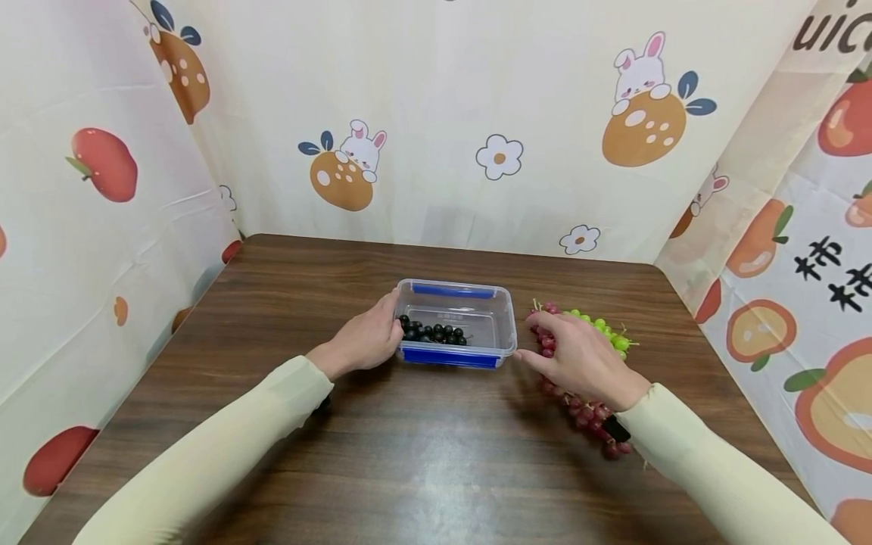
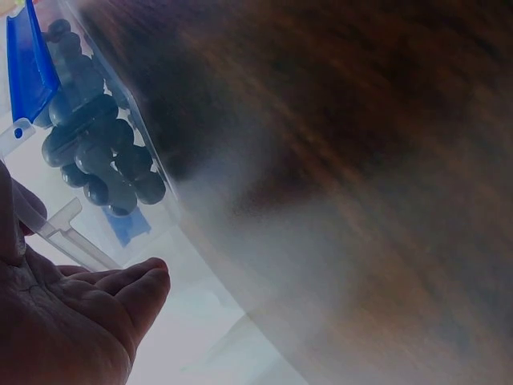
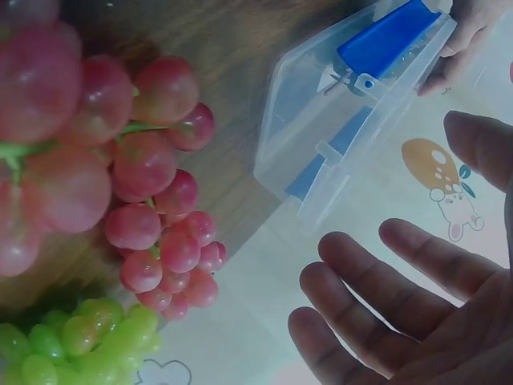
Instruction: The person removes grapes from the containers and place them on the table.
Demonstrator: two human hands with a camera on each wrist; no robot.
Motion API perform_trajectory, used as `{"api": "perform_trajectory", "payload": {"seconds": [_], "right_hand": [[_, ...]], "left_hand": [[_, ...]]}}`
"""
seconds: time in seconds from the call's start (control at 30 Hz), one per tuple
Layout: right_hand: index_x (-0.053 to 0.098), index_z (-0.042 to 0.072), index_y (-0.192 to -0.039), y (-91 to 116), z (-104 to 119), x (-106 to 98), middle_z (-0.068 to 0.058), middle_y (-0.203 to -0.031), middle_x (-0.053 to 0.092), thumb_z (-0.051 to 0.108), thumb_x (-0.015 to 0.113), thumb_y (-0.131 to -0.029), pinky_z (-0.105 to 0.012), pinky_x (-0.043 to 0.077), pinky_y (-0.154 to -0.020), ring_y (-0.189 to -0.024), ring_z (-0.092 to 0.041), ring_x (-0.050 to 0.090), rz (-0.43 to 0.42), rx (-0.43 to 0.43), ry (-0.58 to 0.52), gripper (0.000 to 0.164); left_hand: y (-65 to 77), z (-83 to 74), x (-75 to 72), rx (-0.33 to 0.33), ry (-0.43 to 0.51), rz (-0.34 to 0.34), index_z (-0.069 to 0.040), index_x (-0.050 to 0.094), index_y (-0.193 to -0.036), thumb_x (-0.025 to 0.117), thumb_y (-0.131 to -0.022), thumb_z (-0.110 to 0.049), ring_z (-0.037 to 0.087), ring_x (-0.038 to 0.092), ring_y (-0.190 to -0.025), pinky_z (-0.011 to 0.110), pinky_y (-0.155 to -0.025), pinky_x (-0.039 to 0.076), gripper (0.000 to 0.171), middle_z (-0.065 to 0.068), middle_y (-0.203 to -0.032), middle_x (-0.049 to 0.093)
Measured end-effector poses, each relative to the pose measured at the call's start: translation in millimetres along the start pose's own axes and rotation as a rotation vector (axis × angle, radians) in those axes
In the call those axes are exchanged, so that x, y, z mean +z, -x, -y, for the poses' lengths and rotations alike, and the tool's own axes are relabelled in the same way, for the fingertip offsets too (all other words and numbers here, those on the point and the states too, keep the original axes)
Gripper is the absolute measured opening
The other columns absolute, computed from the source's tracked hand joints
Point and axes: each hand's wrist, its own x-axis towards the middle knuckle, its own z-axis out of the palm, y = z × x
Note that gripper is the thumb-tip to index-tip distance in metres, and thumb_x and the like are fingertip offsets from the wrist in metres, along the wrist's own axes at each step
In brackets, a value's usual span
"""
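Note:
A clear plastic food container [image 1: 487, 318] with blue side clips stands lidless on the table. Inside, toward its left end, lies a bunch of black grapes [image 1: 436, 334]. My left hand [image 1: 366, 333] rests against the container's left end, fingers fairly straight along the wall. Beyond the container's right end, my right hand [image 1: 586, 356] hovers with spread fingers [image 3: 353, 265] and nothing in its grasp. Under and around it lies a bunch of red grapes [image 1: 589, 416], partly hidden by that hand. Behind it, a bunch of green grapes [image 1: 616, 341] shows beside the red ones.
The brown wooden table [image 1: 409, 454] carries everything. A printed cloth [image 1: 436, 151] with fruit and rabbits hangs around its back and sides. A small dark object [image 1: 322, 405] peeks out from beneath the left sleeve.

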Motion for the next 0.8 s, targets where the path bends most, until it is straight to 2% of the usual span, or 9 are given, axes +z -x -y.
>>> {"api": "perform_trajectory", "payload": {"seconds": [0.17,0.3,0.4,0.6,0.8], "right_hand": [[0.071,0.012,-0.121,-7,2,1,0.001,-0.091,0.068,0.048,0.08,-0.086,-0.037,0.048,-0.067,-0.078,-0.018,0.056,-0.01,-0.028,0.004,0.051],[0.07,0.015,-0.115,-11,5,0,0.003,-0.077,0.057,0.05,0.079,-0.087,-0.032,0.041,-0.059,-0.07,-0.014,0.049,-0.01,-0.05,-0.005,0.046],[0.07,0.016,-0.116,-13,7,-1,0.003,-0.071,0.048,0.05,0.078,-0.088,-0.031,0.035,-0.055,-0.067,-0.015,0.043,0.005,-0.054,-0.021,0.045],[0.069,0.014,-0.129,-17,12,-3,0.005,-0.074,0.05,0.048,0.078,-0.088,-0.032,0.037,-0.055,-0.071,-0.016,0.046,0.031,-0.04,-0.046,0.054],[0.067,0.014,-0.134,-23,17,-3,0.004,-0.075,0.053,0.051,0.076,-0.089,-0.034,0.04,-0.06,-0.075,-0.017,0.048,0.054,-0.043,-0.038,0.059]], "left_hand": [[0.8,-0.6,-0.1,-0.002,0.005,0.002,0.004,0.009,-0.163,0.034,-0.107,-0.024,0.034,0.037,-0.147,0.05,-0.115,0.038,0.067,0.021,-0.168,0.019],[0.7,-0.5,0.3,0.0,0.002,0.0,0.003,0.009,-0.163,0.034,-0.107,-0.023,0.033,0.038,-0.147,0.049,-0.115,0.038,0.067,0.021,-0.168,0.018],[1.0,-0.6,0.1,0.004,0.008,-0.002,0.004,0.009,-0.162,0.034,-0.106,-0.022,0.034,0.038,-0.146,0.05,-0.114,0.038,0.067,0.021,-0.168,0.018],[1.6,-1.1,-0.4,0.004,0.009,-0.002,0.004,0.009,-0.162,0.034,-0.106,-0.022,0.034,0.041,-0.144,0.05,-0.113,0.04,0.067,0.022,-0.168,0.019],[1.6,-2.0,-1.0,0.003,0.009,0.004,0.004,0.009,-0.162,0.034,-0.106,-0.023,0.035,0.04,-0.145,0.05,-0.114,0.038,0.068,0.022,-0.167,0.019]]}}
